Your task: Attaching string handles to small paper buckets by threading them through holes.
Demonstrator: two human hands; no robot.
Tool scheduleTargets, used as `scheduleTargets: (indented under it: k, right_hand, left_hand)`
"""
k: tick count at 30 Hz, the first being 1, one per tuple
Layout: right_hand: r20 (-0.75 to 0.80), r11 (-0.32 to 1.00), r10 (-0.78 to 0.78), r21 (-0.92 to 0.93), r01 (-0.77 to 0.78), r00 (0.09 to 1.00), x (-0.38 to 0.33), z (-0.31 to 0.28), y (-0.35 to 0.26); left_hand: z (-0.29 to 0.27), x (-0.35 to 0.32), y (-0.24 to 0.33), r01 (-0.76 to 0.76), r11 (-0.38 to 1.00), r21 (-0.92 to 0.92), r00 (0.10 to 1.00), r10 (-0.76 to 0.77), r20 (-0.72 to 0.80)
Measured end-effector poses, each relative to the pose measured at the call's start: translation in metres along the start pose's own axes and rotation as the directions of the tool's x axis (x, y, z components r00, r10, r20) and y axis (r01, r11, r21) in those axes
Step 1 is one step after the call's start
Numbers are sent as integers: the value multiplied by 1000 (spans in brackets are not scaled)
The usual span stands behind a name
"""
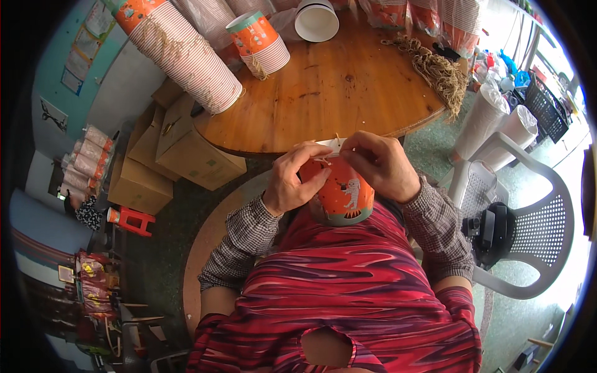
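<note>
An orange paper bucket [340, 198] with a printed white striped animal and a green band rests in my lap, tilted with its rim toward the table. A thin beige cord [324, 160] runs at its rim. My left hand [289, 178] is at the bucket's left side, thumb and fingers bent and closed around the cord. From the right, my right hand [388, 168] pinches at the rim beside it; its fingertips cover part of the cord. A short end of cord [337, 135] sticks up above the rim.
The wooden table [323, 93] ahead bears a long stack of paper buckets [186, 68], a shorter stack [258, 43], a white-lined bucket [316, 22] and a hank of cord [438, 68]. Cardboard boxes [193, 146] stand left; a grey plastic chair [556, 217] with a black bag stands right.
</note>
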State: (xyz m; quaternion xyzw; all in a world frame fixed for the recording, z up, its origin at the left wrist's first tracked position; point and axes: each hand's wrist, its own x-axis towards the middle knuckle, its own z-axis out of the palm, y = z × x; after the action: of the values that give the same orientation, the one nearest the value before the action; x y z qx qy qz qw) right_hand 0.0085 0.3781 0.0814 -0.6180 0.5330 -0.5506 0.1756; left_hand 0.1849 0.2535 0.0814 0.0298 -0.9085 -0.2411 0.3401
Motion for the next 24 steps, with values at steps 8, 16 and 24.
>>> scheduleTargets:
  k: [8, 16, 24]
  right_hand:
    - [255, 976, -212, 92, 195, 943, -14, -3, -11]
    - [202, 943, -7, 326, -61, 979, -9, -4, -7]
    - [-158, 976, -186, -147, 163, 970, -1, 3, 3]
  left_hand:
    - [13, -6, -1, 88, 996, -11, 991, -88, -96]
    - [19, -1, -3, -149, 954, 259, 968, 194, -158]
    - [24, -1, 5, -153, 943, 295, 942, 230, -246]
